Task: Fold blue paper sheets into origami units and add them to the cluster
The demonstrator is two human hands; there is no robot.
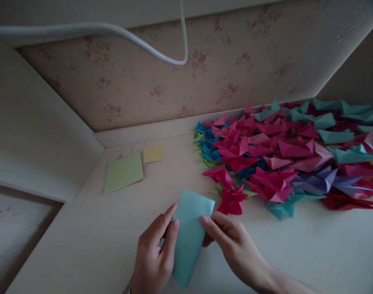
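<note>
A light turquoise sheet of origami paper point(191, 232), folded into a long narrow shape, is held up between my two hands above the white desk. My left hand point(157, 249) pinches its left edge, thumb on the front and fingers partly behind. On the right edge, near the upper corner, my right hand point(232, 245) grips the paper with its thumb in front and the other fingers curled behind. The paper's back side is hidden from me.
Many folded paper figures point(272, 179) in pink, blue, turquoise, purple and red cover the desk's right side. A green paper square point(124, 172) and a smaller yellow one point(153, 154) lie at the back left. A white cable point(137, 43) hangs before the flowered wall point(162, 90).
</note>
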